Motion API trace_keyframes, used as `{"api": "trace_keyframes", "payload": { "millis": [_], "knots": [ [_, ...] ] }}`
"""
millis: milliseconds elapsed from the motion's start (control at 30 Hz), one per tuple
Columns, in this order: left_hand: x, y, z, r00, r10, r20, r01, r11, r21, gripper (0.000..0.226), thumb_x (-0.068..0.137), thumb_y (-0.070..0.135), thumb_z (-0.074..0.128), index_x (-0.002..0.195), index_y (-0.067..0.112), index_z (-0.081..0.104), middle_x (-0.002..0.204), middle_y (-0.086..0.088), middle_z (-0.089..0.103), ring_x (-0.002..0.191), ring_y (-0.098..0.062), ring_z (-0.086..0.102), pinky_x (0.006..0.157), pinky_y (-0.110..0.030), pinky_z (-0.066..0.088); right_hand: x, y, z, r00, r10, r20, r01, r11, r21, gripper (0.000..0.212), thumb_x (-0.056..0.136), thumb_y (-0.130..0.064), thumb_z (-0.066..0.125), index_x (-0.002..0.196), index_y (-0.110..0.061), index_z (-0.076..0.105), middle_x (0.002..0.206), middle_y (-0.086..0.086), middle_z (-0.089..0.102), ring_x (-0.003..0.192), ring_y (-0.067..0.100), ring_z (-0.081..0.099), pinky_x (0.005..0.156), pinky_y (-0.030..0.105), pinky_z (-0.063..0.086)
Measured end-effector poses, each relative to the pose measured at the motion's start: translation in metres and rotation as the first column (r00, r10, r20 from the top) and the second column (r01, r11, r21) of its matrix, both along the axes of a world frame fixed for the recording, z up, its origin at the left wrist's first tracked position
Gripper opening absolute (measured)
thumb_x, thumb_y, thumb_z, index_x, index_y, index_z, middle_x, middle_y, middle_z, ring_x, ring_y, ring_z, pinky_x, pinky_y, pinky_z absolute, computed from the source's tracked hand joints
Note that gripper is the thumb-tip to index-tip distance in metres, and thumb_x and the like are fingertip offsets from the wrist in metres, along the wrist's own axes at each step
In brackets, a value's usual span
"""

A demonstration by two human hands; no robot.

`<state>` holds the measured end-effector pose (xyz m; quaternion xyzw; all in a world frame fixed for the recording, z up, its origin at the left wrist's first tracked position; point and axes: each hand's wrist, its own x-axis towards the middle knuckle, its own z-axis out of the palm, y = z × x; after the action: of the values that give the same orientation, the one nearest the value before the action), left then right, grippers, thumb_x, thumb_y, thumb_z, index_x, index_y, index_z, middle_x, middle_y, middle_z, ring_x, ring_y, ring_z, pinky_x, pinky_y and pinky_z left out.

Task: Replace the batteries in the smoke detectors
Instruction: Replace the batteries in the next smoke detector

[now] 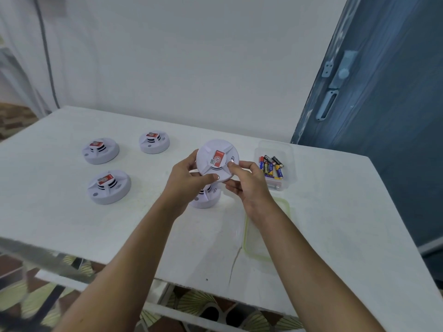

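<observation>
Smoke detector (217,160) held above table (335,212), centre, tilted toward camera. Left hand (189,178) grips left rim, thumb curled over near edge. Right hand (247,183) pinches right rim. Opposed grip, likely for twisting it open. Batteries (272,167) in clear tub (287,149) just right, handy. Other detectors (109,186) sit left; one more (206,200) beneath hands.

Only the person's two arms show, from the lower edge of the view up to the fingers. The left forearm (134,248) and the right forearm (294,250) are bare along their whole visible length, as are both wrists. The left hand (184,180) and the right hand (249,188) are bare too, with slim fingers. The left thumbnail (217,177) is trimmed short.
</observation>
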<state>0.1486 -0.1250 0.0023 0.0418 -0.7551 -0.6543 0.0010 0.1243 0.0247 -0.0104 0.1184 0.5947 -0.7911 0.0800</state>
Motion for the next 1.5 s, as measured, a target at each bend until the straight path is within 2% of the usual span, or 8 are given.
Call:
{"api": "trace_keyframes", "payload": {
  "millis": [300,467,867,1067,1200,1333,1400,1500],
  "knots": [
    [-0.006,-0.003,-0.004,0.999,-0.023,-0.023,0.024,1.0,0.017,0.056,0.075,0.007,0.078,0.123,0.032,0.062,0.112,0.003,0.071,0.093,-0.015,0.072,0.088,-0.044,0.057,-0.002,0.0,-0.002,1.0,-0.008,0.004,0.008,1.0,0.01,0.015,0.092,-0.02,0.071,0.1,-0.019,0.058,0.097,0.009,0.073,0.069,0.017,0.07,0.07,0.028,0.057],
    [-0.009,-0.005,-0.004,0.999,-0.03,-0.034,0.031,0.999,0.025,0.053,0.077,0.003,0.076,0.12,0.032,0.063,0.109,0.004,0.072,0.089,-0.014,0.072,0.084,-0.037,0.059,-0.006,-0.002,-0.005,1.0,-0.009,0.012,0.008,1.0,0.018,0.02,0.092,-0.022,0.071,0.106,-0.016,0.059,0.101,0.011,0.074,0.073,0.02,0.07,0.072,0.03,0.058],
    [-0.025,-0.016,-0.013,0.997,-0.071,-0.044,0.071,0.997,0.008,0.048,0.08,0.011,0.075,0.121,0.032,0.063,0.111,0.003,0.071,0.096,-0.016,0.071,0.09,-0.044,0.057,-0.019,-0.007,-0.01,1.0,-0.01,0.017,0.011,1.0,-0.013,0.022,0.091,-0.021,0.072,0.107,-0.015,0.058,0.094,0.006,0.074,0.067,0.016,0.07,0.072,0.03,0.056],
    [-0.046,-0.024,-0.017,0.998,-0.052,-0.032,0.056,0.99,0.132,0.027,0.101,0.024,0.05,0.125,0.022,0.063,0.112,-0.002,0.073,0.103,-0.024,0.069,0.094,-0.043,0.053,-0.035,-0.013,-0.012,1.0,-0.028,0.007,0.028,1.0,0.009,0.023,0.09,-0.022,0.073,0.107,-0.016,0.058,0.101,0.011,0.074,0.071,0.017,0.068,0.077,0.032,0.059],
    [-0.071,-0.029,-0.023,0.998,0.041,-0.057,-0.039,0.998,0.039,0.028,0.099,0.015,0.049,0.121,0.018,0.066,0.109,0.0,0.074,0.101,-0.018,0.07,0.093,-0.039,0.055,-0.052,-0.02,-0.013,0.998,-0.07,-0.007,0.071,0.991,0.113,0.028,0.09,-0.027,0.073,0.114,-0.02,0.059,0.1,0.008,0.075,0.079,0.019,0.069,0.081,0.033,0.06],
    [-0.099,-0.033,-0.028,0.991,0.135,-0.008,-0.135,0.991,-0.023,0.026,0.094,0.02,0.059,0.119,0.015,0.065,0.106,-0.002,0.073,0.093,-0.016,0.072,0.087,-0.038,0.058,-0.07,-0.026,-0.016,0.995,-0.095,-0.019,0.097,0.957,0.272,0.032,0.092,-0.033,0.068,0.119,-0.023,0.056,0.103,0.002,0.072,0.091,0.017,0.069,0.078,0.03,0.053],
    [-0.111,-0.035,-0.032,0.99,0.141,0.021,-0.139,0.987,-0.077,0.024,0.091,0.024,0.062,0.114,0.016,0.067,0.1,-0.001,0.074,0.088,-0.016,0.073,0.087,-0.04,0.058,-0.077,-0.028,-0.019,0.995,-0.097,-0.015,0.096,0.93,0.355,0.03,0.092,-0.034,0.065,0.118,-0.023,0.056,0.107,0.001,0.069,0.097,0.018,0.067,0.07,0.028,0.048],
    [-0.122,-0.034,-0.038,0.991,0.112,0.069,-0.099,0.981,-0.168,0.023,0.091,0.026,0.064,0.11,0.016,0.069,0.095,0.001,0.075,0.086,-0.019,0.072,0.086,-0.043,0.058,-0.084,-0.028,-0.025,0.995,-0.095,-0.005,0.087,0.882,0.464,0.022,0.094,-0.027,0.06,0.114,-0.017,0.058,0.102,-0.001,0.064,0.086,0.012,0.06,0.06,0.023,0.04]
  ]
}}
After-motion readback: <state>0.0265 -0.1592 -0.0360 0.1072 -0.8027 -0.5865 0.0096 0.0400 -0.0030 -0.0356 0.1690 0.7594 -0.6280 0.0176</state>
